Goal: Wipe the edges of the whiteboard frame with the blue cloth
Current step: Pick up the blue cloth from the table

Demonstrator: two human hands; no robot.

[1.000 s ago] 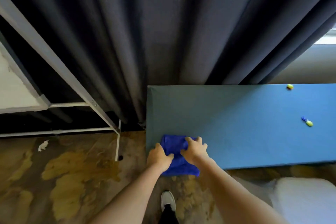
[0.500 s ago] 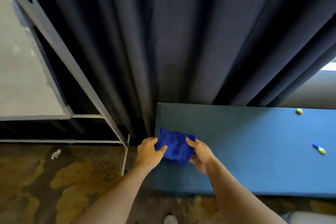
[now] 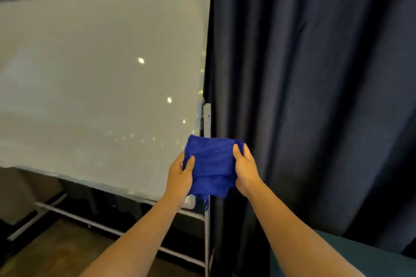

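A folded blue cloth (image 3: pixel 211 164) is held up in the air between both hands, in front of the whiteboard's lower right corner. My left hand (image 3: pixel 179 175) grips its left side and my right hand (image 3: pixel 245 170) grips its right side. The whiteboard (image 3: pixel 101 85) is large, white and tilted, and it fills the left half of the view. Its grey frame (image 3: pixel 208 51) runs down the right edge, just above the cloth. The cloth hides the frame's lower right corner.
The whiteboard rests on a grey metal stand (image 3: pixel 207 231) with low cross bars. Dark curtains (image 3: pixel 315 96) hang close behind and to the right. A corner of a blue-green table (image 3: pixel 337 261) shows at bottom right. The floor (image 3: pixel 56 254) is brown.
Both hands lifted the blue cloth off the blue table and carried it up and left to the whiteboard. The view swung up from the floor to the board.
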